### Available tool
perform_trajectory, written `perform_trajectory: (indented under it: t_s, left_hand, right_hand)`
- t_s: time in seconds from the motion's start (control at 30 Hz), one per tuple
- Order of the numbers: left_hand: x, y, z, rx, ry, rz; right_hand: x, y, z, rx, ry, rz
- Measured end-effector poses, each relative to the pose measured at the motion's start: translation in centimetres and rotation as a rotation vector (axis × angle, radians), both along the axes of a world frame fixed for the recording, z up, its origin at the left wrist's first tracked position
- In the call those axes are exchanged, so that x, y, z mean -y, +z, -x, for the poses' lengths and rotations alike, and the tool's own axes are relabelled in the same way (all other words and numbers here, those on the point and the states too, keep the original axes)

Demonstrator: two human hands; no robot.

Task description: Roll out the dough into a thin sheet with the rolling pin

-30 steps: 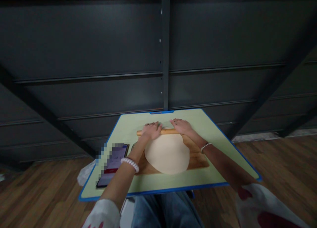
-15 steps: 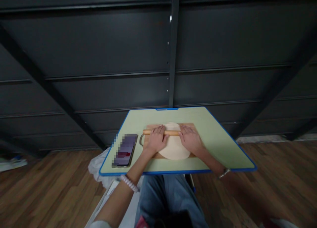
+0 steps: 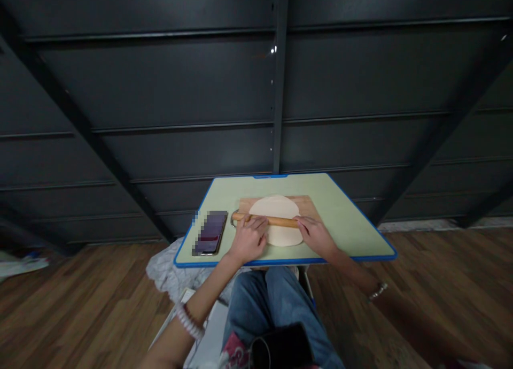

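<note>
A wooden rolling pin lies across a flat, round sheet of pale dough. My left hand is closed over the pin's left part, its fingers bent around the wood. At the right end, my right hand has its fingers curled on the pin and hides the tip. Beneath the dough is a wooden board, with a metal handle at its left side, partly hidden by the pin.
A phone, partly pixelated, lies left of the board on a pale green table with a blue rim. My legs are under the near edge. Whitish crumpled cloth hangs at lower left. A dark panelled wall stands beyond.
The rolling pin has come toward me over the dough, so more dough shows beyond it. My fingers, earlier laid flatter across the pin, are now more curled. The view has shifted slightly.
</note>
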State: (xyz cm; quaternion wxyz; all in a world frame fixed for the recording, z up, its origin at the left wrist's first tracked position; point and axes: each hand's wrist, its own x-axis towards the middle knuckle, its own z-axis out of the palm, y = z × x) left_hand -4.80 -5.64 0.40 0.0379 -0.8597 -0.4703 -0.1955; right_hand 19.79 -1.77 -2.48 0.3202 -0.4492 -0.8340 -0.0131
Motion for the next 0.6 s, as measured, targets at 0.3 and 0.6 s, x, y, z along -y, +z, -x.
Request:
perform_trajectory:
  t_s: [0.3,0.6]
  left_hand:
    - [-3.9,-0.1,0.8,0.032,0.138,0.156]
    - [-6.1,-1.0,-1.2,-0.002,0.167,0.155]
  right_hand:
    - [3.6,0.6,1.0,0.050,-0.028,0.007]
    - [5.5,-0.8,2.6,0.029,-0.120,-0.056]
